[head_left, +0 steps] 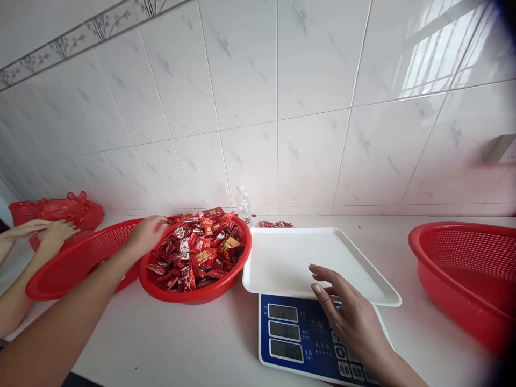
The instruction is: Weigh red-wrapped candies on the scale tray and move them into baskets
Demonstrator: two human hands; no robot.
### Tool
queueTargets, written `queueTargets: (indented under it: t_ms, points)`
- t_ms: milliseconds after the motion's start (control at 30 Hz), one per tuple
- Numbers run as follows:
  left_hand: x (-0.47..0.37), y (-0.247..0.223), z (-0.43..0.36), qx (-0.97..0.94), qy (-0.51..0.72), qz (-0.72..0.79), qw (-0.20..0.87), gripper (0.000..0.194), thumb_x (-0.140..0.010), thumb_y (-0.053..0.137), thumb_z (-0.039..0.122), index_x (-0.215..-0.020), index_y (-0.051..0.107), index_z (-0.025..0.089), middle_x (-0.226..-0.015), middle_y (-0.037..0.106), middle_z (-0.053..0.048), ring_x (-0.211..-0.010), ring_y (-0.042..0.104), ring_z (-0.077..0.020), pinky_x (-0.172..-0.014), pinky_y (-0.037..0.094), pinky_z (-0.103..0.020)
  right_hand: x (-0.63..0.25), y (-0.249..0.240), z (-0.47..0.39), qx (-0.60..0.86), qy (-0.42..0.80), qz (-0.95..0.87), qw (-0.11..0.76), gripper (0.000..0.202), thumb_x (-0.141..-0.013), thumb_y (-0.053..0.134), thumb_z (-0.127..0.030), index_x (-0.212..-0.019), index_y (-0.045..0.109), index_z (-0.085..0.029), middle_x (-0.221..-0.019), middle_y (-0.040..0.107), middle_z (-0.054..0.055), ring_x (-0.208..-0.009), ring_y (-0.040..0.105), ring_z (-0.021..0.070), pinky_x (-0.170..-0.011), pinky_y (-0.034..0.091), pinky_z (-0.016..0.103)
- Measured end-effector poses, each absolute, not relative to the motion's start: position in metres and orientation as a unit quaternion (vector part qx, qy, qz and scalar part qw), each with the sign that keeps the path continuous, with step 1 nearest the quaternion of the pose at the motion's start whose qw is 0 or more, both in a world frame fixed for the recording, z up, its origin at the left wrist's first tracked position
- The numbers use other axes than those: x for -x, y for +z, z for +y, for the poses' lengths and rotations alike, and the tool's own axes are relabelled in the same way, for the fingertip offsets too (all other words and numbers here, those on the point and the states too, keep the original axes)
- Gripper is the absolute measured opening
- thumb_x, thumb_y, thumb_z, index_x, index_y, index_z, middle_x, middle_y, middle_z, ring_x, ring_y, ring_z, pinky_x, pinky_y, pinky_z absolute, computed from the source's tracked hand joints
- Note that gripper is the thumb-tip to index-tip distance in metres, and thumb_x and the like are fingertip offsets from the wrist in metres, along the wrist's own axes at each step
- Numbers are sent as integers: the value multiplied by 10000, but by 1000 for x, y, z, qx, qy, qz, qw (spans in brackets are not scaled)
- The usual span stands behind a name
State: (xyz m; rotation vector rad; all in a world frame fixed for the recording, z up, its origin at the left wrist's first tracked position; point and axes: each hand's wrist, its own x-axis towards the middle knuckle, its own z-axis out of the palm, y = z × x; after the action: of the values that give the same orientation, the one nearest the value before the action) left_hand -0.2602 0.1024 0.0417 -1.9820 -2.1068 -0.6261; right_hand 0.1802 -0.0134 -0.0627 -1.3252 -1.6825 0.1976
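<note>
My left hand (149, 235) is at the left rim of a red basket (201, 295) heaped with red-wrapped candies (203, 257); its fingertips are too small and partly hidden to tell what they hold. Over the front edge of a white tray (290, 258) hovers my right hand (350, 309), fingers apart and nothing in them. The tray bears nothing and sits on a blue digital scale (310, 344), whose keypad is partly covered by the right hand.
Another red basket (52, 277) lies at the left, and a third (451, 285) stands at the right. A co-worker's hands (56, 234) touch a red plastic bag (76, 212). A clear bottle (243, 203) and several packets (276, 224) are near the tiled wall.
</note>
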Motion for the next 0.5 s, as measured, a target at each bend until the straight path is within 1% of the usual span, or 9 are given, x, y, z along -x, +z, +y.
queueTargets:
  t_ms: [33,100,167,200,233,300,400,467,500]
  points:
    - [234,36,100,696,-215,-684,36,294,-843,399,314,-1003,609,184,-1036,679,-71,-955,618,-244,-849,471,-328,-180,-63,-13,543,79,-688,475,369,-925,397,-509,-1108,582,-247,-949,709,64,-682,701,174,-527,567,278]
    - [183,27,95,778,-159,-600,-96,293,-833,428,360,-985,629,210,-986,696,-37,-908,632,-220,-808,485,-298,-180,-63,-13,545,78,-687,474,372,-927,394,-512,-1113,579,-248,-951,708,64,-683,701,174,-527,567,279]
    - [142,21,89,816,-50,-546,-185,268,-789,501,339,-979,651,225,-997,702,-33,-911,639,-219,-792,485,-284,-181,-63,-14,545,79,-689,471,371,-928,391,-510,-1112,575,-245,-956,705,67,-684,701,174,-526,566,279]
    - [127,19,87,818,23,-537,-203,269,-768,525,322,-983,659,231,-999,704,-41,-889,646,-231,-763,490,-296,-181,-64,-13,544,81,-691,468,368,-930,392,-506,-1116,572,-244,-963,703,70,-688,701,174,-526,565,278]
    - [115,18,87,813,86,-538,-203,302,-743,547,301,-1016,656,233,-1007,703,-58,-872,650,-251,-737,494,-316,-181,-65,-13,544,83,-693,466,364,-932,392,-500,-1122,568,-244,-970,701,73,-691,702,174,-526,565,277]
    - [99,16,90,801,173,-545,-178,480,-690,590,263,-1169,601,242,-1115,671,-105,-905,646,-305,-716,498,-358,-182,-67,-13,543,84,-695,464,357,-936,393,-493,-1134,561,-248,-981,697,75,-691,701,174,-524,563,275]
    - [89,15,101,797,219,-543,-148,788,-617,652,246,-1373,428,256,-1403,462,-170,-1099,568,-385,-782,495,-407,-183,-69,-12,541,77,-695,467,352,-939,394,-489,-1145,557,-254,-980,693,69,-684,696,171,-535,566,279]
    - [89,12,109,797,234,-536,-153,839,-607,667,266,-1401,395,258,-1479,350,-180,-1159,528,-401,-835,483,-429,-183,-69,-12,540,73,-700,461,349,-941,393,-485,-1145,557,-254,-976,693,67,-683,695,170,-548,571,284]
    - [91,11,113,797,235,-533,-159,835,-606,670,277,-1397,405,256,-1477,353,-181,-1157,531,-400,-850,479,-434,-183,-68,-12,540,73,-704,455,348,-942,394,-482,-1149,556,-253,-980,694,70,-687,696,172,-552,573,287]
